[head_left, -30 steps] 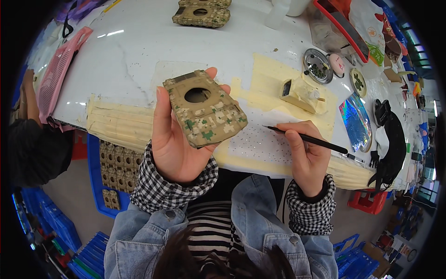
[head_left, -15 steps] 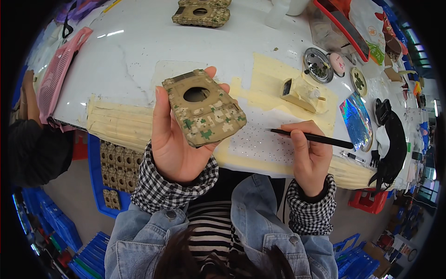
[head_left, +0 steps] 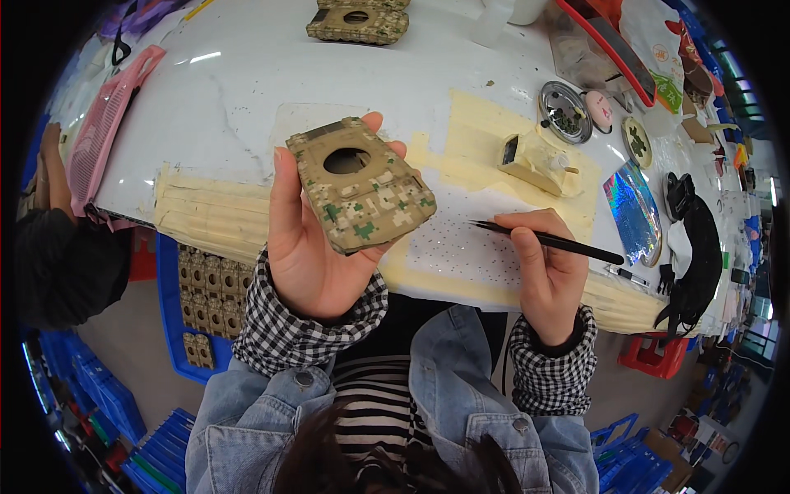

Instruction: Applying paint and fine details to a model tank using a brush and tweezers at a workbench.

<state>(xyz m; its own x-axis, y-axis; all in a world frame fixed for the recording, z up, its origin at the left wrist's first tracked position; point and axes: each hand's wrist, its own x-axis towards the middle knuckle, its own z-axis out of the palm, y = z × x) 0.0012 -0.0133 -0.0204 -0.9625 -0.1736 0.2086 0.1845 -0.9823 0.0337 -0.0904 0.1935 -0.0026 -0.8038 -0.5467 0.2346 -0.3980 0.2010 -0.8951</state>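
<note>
The hull (head_left: 374, 210) is pixel-camouflaged tan and green, tweezers (head_left: 580, 246) black.

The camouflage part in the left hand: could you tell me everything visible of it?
The camouflage part is a boxy shell, tan with green and cream pixel-like patches. Its material looks like painted plastic. A round opening lies toward its far end, which bears a darker strip. The left hand holds it tilted above the table, thumb and fingers at its edges.

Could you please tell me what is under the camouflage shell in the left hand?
The left hand supports the camouflage shell; fingers show past its right edge. Its underside and the hand parts beneath are covered.
</note>
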